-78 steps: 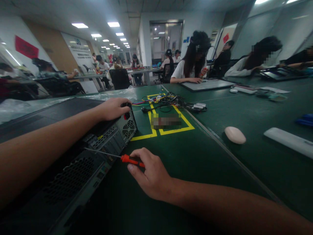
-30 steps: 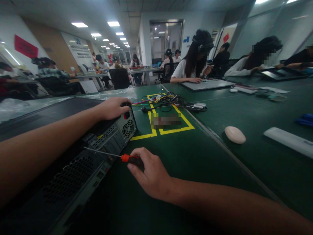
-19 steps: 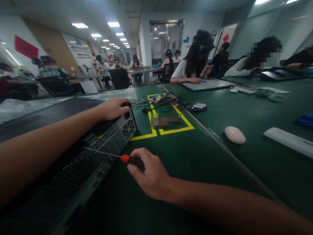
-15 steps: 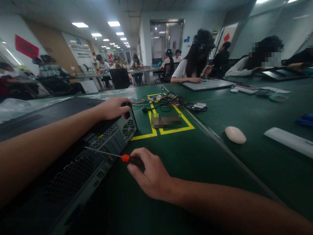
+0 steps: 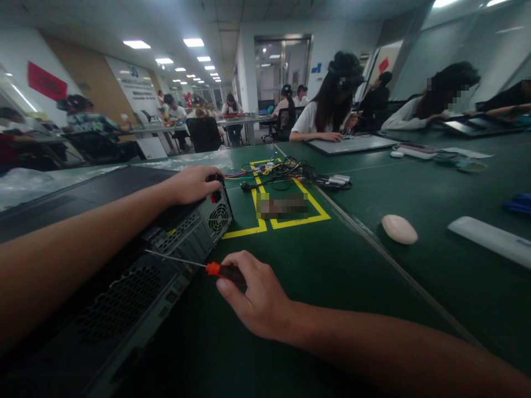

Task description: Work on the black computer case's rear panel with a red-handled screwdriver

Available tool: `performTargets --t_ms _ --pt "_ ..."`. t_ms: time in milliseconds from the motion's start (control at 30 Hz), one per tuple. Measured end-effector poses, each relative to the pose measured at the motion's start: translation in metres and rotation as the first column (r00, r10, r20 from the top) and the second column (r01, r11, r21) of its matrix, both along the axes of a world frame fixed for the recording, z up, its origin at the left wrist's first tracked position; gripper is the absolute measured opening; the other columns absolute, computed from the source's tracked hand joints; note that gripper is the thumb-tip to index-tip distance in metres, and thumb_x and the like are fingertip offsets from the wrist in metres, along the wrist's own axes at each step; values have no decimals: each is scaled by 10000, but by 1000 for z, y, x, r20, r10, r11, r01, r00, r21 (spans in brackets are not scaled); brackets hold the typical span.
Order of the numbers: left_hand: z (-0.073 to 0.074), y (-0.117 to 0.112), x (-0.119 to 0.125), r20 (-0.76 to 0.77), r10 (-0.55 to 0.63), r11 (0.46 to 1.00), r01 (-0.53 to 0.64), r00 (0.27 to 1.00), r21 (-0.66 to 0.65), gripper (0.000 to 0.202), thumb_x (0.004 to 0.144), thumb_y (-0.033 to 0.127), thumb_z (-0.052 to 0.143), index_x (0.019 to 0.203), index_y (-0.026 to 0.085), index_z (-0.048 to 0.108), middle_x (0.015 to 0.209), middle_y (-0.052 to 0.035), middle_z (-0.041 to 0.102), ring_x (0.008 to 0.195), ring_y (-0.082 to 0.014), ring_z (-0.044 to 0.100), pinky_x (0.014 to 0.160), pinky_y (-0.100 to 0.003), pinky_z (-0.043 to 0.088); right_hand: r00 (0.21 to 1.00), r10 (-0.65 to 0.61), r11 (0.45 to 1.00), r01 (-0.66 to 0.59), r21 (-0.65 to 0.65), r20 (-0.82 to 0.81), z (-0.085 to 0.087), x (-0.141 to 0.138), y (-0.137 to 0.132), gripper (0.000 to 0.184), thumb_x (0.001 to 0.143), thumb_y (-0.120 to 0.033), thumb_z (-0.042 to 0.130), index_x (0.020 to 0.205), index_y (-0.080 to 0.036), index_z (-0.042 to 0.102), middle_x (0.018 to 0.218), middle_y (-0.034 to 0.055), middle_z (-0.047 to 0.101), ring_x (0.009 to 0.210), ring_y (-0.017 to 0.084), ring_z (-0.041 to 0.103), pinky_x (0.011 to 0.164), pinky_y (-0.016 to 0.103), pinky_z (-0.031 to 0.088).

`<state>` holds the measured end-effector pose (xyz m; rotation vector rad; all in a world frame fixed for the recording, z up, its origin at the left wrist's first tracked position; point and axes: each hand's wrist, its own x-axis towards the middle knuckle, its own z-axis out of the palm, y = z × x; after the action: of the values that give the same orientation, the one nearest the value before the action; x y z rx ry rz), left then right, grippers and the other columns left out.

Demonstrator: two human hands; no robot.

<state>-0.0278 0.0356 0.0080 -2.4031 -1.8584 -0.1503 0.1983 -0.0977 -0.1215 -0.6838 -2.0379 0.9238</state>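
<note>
A black desktop computer case (image 5: pixel 124 185) lies on the left with its grey rear panel turned toward me. My left hand (image 5: pixel 194 182) reaches across its top, the fingers bent over the far rear corner by the power supply fan (image 5: pixel 218 218). In my right hand (image 5: pixel 259 293) is a screwdriver (image 5: pixel 213 269) with a dark and orange handle, pinched between thumb and fingers. Its thin shaft points left, and the tip is over the rear of the case near the slots and the honeycomb vent (image 5: pixel 120 301). Whether the tip touches anything I cannot tell.
Tangled cables (image 5: pixel 290 168) lie beyond the case, by yellow tape marks (image 5: pixel 298 222) on the green table (image 5: pixel 332 260). To the right are a pale oval object (image 5: pixel 399 229) and a long white bar (image 5: pixel 489 237). A co-worker (image 5: pixel 327 110) sits across, at a flat panel (image 5: pixel 352 142).
Almost nothing differs. Both hands and the screwdriver keep their places, apart from a very slight shift of the view.
</note>
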Motion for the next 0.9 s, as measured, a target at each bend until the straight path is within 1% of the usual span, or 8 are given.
performTargets --t_ms 100,300,467,567,633,700,800,900 --pt "0 0 0 -2 1 1000 -1 1000 5 637 869 493 375 1349 193 668 1331 -87 713 1201 -283 658 1062 -365 482 1000 -4 1000 4 -1 5 0 0 0 175 989 -347 577 1108 -220 598 985 36 665 849 190 640 731 325 499" --pt "0 0 -1 14 -11 1000 11 1000 -5 649 868 486 389 1356 156 660 1330 -123 709 1196 -313 658 1061 -407 485 1000 -22 999 22 27 20 0 0 0 198 1002 -353 565 1118 -203 622 994 48 665 863 198 636 755 346 480" --pt "0 0 0 18 -16 1000 16 1000 -6 665 870 488 378 1363 136 653 1340 -135 700 1211 -311 651 1070 -401 475 1000 -18 999 17 50 25 0 0 1 226 1041 -355 521 1110 -184 652 969 47 651 834 188 614 738 337 466" --pt "0 0 0 11 -16 1000 16 1000 -10 667 866 484 382 1364 134 654 1330 -137 703 1206 -315 653 1061 -403 480 1000 -10 998 9 57 21 -1 0 2 232 1058 -347 494 1133 -195 652 991 50 662 854 188 625 760 336 481" --pt "0 0 0 12 -18 1000 18 1000 -6 657 864 486 387 1355 144 660 1324 -133 708 1200 -316 654 1059 -408 482 1000 -2 999 1 50 14 -1 0 2 237 1051 -358 509 1188 -205 628 1041 57 678 903 201 644 801 353 502" --pt "0 0 -1 21 -23 1000 23 1000 1 643 863 487 395 1343 157 667 1320 -125 712 1193 -313 657 1064 -409 480 1000 1 999 -2 32 6 -2 -1 1 269 1015 -377 576 1225 -209 595 1089 66 687 959 222 660 843 377 520" --pt "0 1 -1 29 -29 1000 29 999 7 636 863 489 398 1335 164 673 1318 -116 715 1191 -307 660 1066 -394 479 1000 -15 1000 15 15 10 -2 -1 1 286 949 -325 655 1202 -218 576 1092 61 691 978 230 668 865 388 532" --pt "-1 1 -2 21 -25 1000 25 999 7 632 868 489 391 1334 168 673 1319 -115 715 1193 -304 659 1064 -397 479 999 -29 1000 29 7 28 -2 -2 1 206 945 -248 626 1145 -232 585 1038 39 686 920 210 663 833 367 531"
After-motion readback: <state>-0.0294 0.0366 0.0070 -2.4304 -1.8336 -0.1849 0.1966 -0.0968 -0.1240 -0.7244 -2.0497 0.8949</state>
